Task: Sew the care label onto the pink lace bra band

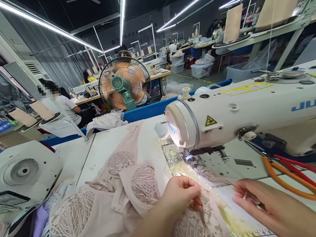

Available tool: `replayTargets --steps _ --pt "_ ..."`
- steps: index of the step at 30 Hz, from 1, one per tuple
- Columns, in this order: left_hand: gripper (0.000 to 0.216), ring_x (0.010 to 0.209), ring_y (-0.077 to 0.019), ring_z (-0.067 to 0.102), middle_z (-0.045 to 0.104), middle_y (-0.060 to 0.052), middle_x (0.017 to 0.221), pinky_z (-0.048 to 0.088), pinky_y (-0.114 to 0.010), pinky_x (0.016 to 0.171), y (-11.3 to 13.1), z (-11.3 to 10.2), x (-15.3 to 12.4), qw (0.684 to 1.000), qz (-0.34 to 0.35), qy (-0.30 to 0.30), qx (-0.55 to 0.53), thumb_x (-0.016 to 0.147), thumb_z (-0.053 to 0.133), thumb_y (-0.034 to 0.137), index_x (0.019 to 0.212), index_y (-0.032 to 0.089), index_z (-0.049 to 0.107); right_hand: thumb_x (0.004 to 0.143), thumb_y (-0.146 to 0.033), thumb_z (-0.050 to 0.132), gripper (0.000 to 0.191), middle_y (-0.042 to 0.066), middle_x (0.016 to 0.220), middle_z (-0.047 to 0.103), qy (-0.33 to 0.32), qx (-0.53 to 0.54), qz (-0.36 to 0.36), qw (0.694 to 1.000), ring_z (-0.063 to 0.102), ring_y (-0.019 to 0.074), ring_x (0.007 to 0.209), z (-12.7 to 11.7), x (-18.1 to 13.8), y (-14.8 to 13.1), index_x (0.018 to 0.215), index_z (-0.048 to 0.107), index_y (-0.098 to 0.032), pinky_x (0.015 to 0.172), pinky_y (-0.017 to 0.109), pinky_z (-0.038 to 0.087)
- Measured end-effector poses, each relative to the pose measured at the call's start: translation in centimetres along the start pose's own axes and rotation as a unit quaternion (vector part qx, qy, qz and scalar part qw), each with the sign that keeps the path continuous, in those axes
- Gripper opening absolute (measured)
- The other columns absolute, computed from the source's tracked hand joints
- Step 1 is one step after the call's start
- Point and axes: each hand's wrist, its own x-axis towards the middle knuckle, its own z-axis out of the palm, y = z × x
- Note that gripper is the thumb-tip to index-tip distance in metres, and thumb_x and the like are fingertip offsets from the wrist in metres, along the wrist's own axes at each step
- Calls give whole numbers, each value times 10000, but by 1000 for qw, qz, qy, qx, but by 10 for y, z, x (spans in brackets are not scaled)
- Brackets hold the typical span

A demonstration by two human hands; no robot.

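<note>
My left hand (180,196) is closed in a pinch on a pale pink lace garment piece (198,227) lying at the table's front edge, just before the needle area (203,153) of a white JUKI sewing machine (252,114). To its right, my right hand (257,200) is closed on a small thin metal tool, with its fingertips near the lace edge. A pile of more pink lace pieces (110,197) lies to the left of my left hand.
Orange and red scissor handles (300,178) lie right of the needle plate. A second white machine (18,177) stands at the left. Beyond the table are a running fan (124,83), seated workers (65,104), bins and thread cones.
</note>
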Motion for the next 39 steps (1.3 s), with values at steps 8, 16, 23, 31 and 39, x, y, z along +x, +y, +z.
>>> replayTargets --steps 8,16,23,31,39 --pt "169 340 -68 458 514 33 421 367 -195 374 1 1 -2 1000 13 -9 -2 554 623 278 572 141 527 848 -385 322 302 23 688 601 -88 199 59 974 577 155 509 32 -11 -20 908 579 -240 455 224 486" --pt "194 352 -74 474 529 19 429 396 -208 394 7 2 -5 1000 -8 -12 -12 553 628 302 573 137 529 823 -373 352 331 55 800 680 7 125 44 991 630 204 670 36 -9 -21 932 638 -247 573 259 496" --pt "171 341 -68 458 525 22 431 378 -199 382 6 2 -5 1000 -5 -12 -8 564 610 289 569 142 525 842 -390 316 368 48 790 679 -9 153 50 987 612 183 591 39 -10 -22 962 629 -238 504 245 476" --pt "113 340 -66 441 515 28 418 366 -197 374 3 1 -3 1000 10 -15 -2 546 594 237 564 138 542 849 -357 283 377 55 713 653 -23 111 36 993 592 181 545 32 -8 -28 934 616 -203 515 265 467" --pt "69 318 -64 422 499 34 396 355 -193 364 2 1 -3 1000 14 -14 -2 547 548 208 551 141 534 840 -348 304 365 63 827 691 -4 92 20 996 649 222 765 34 -8 -24 935 633 -223 595 278 498"
